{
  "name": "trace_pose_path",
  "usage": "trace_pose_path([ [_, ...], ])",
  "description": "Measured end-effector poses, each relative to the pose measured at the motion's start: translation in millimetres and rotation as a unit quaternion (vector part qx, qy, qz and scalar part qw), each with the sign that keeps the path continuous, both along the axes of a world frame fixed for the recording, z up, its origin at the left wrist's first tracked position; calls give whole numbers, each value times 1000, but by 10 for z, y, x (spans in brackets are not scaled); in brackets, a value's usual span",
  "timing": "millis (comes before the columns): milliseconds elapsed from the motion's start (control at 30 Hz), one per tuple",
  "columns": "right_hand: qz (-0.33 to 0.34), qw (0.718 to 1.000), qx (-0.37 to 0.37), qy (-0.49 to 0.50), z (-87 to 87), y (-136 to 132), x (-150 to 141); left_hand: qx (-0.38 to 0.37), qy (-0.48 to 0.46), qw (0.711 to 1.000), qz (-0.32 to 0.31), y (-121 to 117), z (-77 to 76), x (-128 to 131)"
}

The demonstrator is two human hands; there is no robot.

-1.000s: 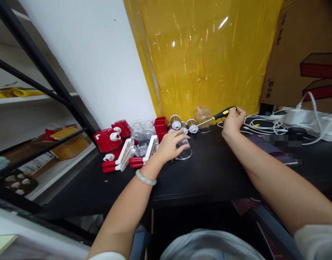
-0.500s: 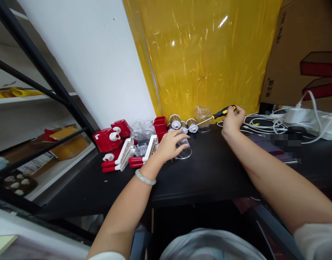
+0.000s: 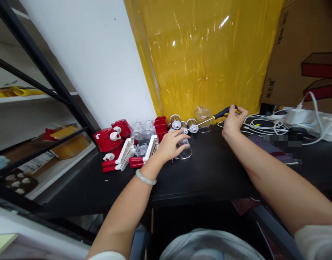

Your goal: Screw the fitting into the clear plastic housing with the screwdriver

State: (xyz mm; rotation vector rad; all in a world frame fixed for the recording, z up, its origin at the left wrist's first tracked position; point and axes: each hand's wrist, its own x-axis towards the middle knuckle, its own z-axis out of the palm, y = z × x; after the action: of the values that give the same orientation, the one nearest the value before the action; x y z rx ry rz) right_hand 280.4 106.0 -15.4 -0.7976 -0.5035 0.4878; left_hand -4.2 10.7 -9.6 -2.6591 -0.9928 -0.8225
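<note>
My right hand grips the black-and-yellow handle of a screwdriver. The metal shaft slants down to the left, and its tip ends close to the fingers of my left hand. That hand is curved round a clear plastic part with a round rim, low over the black table; the palm and fingers hide much of it. Just behind lie several metal drums with white ends. Left of the hand are white frames with red handles and a red open-topped piece.
Red housings with white knobs and clear cups crowd the left of the black table. A clear part stands by the yellow sheet. White cables and a dark tablet-like slab lie right.
The fingers of my right hand have shifted slightly on the screwdriver handle. My left hand and the table items keep their places.
</note>
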Motion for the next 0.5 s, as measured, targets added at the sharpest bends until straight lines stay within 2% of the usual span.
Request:
trace_pose_path([
  [100,-60,997,-39,32,76,-72,-58,3,-2,1000,-1,0,-1,1],
  [333,-61,995,-64,36,126,-105,-48,8,-3,1000,-2,9,-9,1],
  [500,-48,997,-50,40,132,-87,-42,8,-3,1000,-8,8,-5,0],
])
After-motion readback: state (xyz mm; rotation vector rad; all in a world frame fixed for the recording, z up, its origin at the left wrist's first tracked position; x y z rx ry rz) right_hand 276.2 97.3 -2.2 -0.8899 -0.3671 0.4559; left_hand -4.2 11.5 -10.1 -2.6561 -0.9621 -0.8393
